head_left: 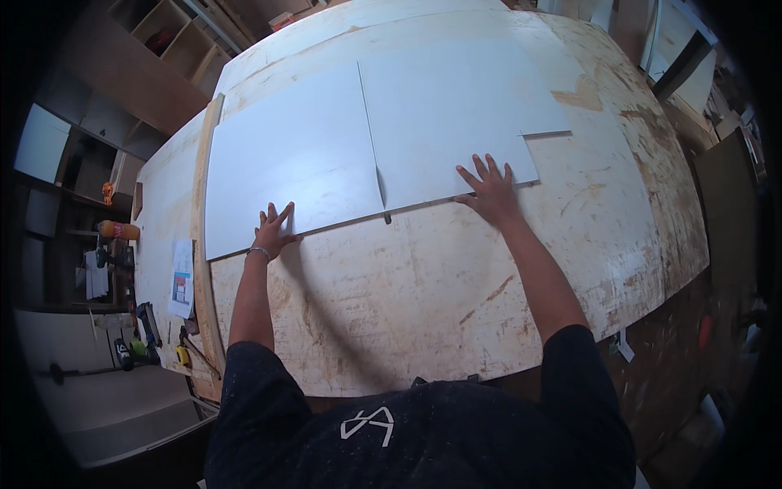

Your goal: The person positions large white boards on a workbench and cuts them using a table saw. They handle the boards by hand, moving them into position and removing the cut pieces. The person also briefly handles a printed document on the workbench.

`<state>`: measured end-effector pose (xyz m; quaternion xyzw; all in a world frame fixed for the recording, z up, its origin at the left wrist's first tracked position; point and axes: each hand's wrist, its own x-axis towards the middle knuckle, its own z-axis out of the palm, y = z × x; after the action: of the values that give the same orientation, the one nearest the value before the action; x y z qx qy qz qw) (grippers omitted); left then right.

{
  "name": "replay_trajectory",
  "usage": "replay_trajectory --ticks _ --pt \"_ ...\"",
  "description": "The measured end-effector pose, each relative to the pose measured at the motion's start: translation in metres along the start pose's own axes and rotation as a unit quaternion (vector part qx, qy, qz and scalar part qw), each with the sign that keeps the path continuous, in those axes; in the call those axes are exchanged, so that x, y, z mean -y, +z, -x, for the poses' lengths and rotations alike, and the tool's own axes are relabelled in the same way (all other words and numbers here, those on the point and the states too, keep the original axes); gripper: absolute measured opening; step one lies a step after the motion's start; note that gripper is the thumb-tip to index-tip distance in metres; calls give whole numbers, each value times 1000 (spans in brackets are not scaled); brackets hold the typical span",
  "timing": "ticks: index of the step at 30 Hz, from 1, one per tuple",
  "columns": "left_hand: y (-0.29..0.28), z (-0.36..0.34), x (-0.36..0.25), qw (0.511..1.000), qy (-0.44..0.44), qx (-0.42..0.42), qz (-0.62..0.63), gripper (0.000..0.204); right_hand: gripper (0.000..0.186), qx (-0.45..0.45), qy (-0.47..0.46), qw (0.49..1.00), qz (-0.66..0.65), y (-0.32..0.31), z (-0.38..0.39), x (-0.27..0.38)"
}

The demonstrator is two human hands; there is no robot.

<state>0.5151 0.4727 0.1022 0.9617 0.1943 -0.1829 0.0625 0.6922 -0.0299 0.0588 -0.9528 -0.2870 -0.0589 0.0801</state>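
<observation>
Both hands were laid flat, fingers spread: left hand on the left panel, right hand on the right panel, at their near edges.

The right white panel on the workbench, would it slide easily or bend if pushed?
The right white panel lies flat with straight edges, so it is probably stiff. Its smooth face suggests it would slide under the right hand. Being large and thin, it may flex slightly when lifted.

Dark short-sleeved shirt with a white angular chest mark, thin bracelet on the left wrist
</observation>
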Motion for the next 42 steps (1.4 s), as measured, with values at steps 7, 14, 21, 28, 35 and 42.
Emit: replay_trajectory --ticks 7,14,21,28,35,42 --pt "-16 -41 10 1000 3 -4 3 97 75 49 99 993 45 -17 -21 -64" --pt "-48 -150 10 998 23 -28 45 98 71 63 68 995 47 -30 13 -97" --pt "-40 -242 41 975 42 -168 141 84 53 -26 323 944 -64 -29 -53 -160" --pt "17 -11 91 943 47 -256 208 51 46 -150 471 862 113 6 -78 -159" --pt "86 235 121 888 -204 -367 185 33 42 -163 481 853 116 0 13 -149" --pt "203 325 -18 884 -65 -68 457 30 41 -166 539 811 156 -48 243 -136"
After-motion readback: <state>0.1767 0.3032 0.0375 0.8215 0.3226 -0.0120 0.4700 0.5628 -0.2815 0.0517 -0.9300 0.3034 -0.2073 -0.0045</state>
